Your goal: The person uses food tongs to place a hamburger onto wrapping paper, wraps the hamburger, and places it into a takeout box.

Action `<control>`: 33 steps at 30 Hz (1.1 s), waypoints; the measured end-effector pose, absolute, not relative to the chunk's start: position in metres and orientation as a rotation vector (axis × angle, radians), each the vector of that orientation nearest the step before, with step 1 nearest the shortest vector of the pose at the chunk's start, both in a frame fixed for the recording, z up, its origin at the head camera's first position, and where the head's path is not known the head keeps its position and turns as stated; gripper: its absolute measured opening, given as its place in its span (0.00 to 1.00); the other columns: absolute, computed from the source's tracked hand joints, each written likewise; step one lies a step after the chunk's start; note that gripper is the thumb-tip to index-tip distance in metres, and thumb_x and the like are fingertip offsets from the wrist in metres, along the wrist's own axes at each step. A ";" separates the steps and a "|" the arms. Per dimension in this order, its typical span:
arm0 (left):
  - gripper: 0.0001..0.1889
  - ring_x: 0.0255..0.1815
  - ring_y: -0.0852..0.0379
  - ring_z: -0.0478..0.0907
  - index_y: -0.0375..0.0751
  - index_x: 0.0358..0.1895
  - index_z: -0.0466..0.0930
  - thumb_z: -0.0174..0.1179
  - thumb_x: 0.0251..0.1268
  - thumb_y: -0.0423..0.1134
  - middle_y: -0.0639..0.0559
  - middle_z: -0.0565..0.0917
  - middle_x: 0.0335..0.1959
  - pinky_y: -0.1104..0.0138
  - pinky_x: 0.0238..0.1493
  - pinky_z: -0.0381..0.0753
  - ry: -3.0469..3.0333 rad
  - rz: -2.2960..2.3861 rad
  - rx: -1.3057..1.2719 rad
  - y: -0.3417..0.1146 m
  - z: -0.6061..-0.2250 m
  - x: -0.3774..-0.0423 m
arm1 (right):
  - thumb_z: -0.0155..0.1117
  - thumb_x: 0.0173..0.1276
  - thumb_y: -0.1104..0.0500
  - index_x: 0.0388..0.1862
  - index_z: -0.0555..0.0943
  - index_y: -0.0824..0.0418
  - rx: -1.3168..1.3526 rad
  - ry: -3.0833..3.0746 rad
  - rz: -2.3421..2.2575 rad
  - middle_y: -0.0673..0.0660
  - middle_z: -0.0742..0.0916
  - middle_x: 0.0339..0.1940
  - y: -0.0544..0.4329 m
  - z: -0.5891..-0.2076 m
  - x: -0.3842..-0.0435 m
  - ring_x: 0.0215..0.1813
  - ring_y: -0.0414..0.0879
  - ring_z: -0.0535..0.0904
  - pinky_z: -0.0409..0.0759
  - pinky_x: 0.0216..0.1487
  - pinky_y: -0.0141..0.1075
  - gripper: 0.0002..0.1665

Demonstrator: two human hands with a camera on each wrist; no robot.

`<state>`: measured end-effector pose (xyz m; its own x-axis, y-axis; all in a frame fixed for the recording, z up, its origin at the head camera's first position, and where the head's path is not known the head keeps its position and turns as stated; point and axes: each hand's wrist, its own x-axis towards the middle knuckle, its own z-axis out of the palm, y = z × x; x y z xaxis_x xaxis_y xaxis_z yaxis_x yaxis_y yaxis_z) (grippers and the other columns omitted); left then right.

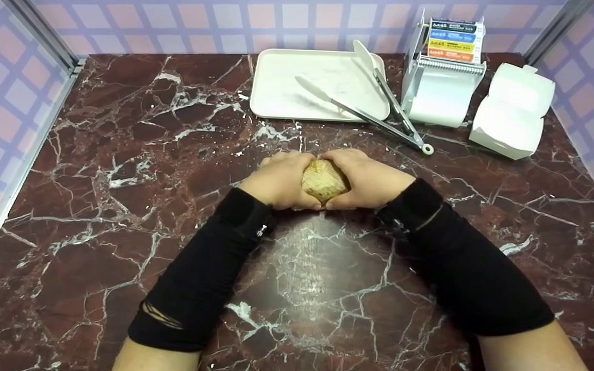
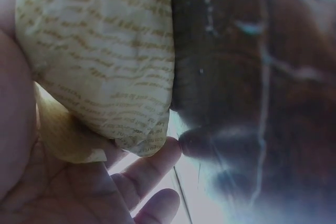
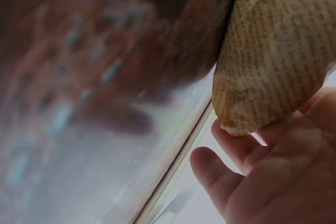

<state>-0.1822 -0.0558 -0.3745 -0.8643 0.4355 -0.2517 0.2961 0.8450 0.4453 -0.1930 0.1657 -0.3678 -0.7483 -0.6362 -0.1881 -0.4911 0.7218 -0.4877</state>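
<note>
Between both hands sits a rounded bundle wrapped in cream paper [image 1: 324, 180] with rows of brownish print, close over the dark marbled table. My left hand [image 1: 286, 180] grips its left side and my right hand [image 1: 370, 178] its right, thumbs meeting at the near edge. In the left wrist view a loose flap of the printed paper [image 2: 71, 135] hangs by the palm, and fingertips touch the bundle's lower end. The right wrist view has the fingers [image 3: 231, 140] under the wrapped bundle's bottom [image 3: 273, 61]. What the paper wraps is hidden.
Behind the hands lies a white tray [image 1: 281, 82], with metal tongs [image 1: 313, 87] resting across its right side. A dispenser [image 1: 444, 103] with coloured label strips and a white sheet stands right of it. An opened white clamshell box [image 1: 513, 118] is at far right.
</note>
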 end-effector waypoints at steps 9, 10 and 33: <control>0.52 0.72 0.45 0.68 0.47 0.79 0.63 0.77 0.53 0.61 0.48 0.73 0.74 0.50 0.79 0.60 2.681 0.540 0.569 -0.056 -0.375 -0.182 | 0.69 0.71 0.37 0.83 0.63 0.54 -0.545 2.734 -0.849 0.59 0.74 0.79 0.215 -0.346 -0.207 0.76 0.57 0.72 0.70 0.78 0.60 0.49; 0.51 0.72 0.45 0.68 0.47 0.79 0.63 0.77 0.54 0.61 0.48 0.73 0.74 0.50 0.79 0.60 2.681 0.533 0.572 -0.056 -0.374 -0.182 | 0.67 0.74 0.39 0.82 0.65 0.55 -0.455 2.780 -0.911 0.60 0.75 0.78 0.226 -0.343 -0.211 0.74 0.59 0.74 0.72 0.76 0.60 0.45; 0.48 0.61 0.45 0.73 0.45 0.75 0.68 0.79 0.53 0.57 0.48 0.79 0.62 0.44 0.72 0.67 2.701 0.603 0.341 -0.125 -0.370 -0.201 | 0.51 0.74 0.60 0.63 0.82 0.65 0.370 3.039 -0.397 0.73 0.83 0.63 0.382 -0.355 -0.227 0.61 0.77 0.76 0.64 0.63 0.71 0.24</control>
<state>-0.2006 -0.1246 -0.3703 -0.9094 0.3042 -0.2835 0.1548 0.8804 0.4482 -0.2265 0.3820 -0.3551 -0.9698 0.2289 -0.0848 0.2430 0.9382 -0.2463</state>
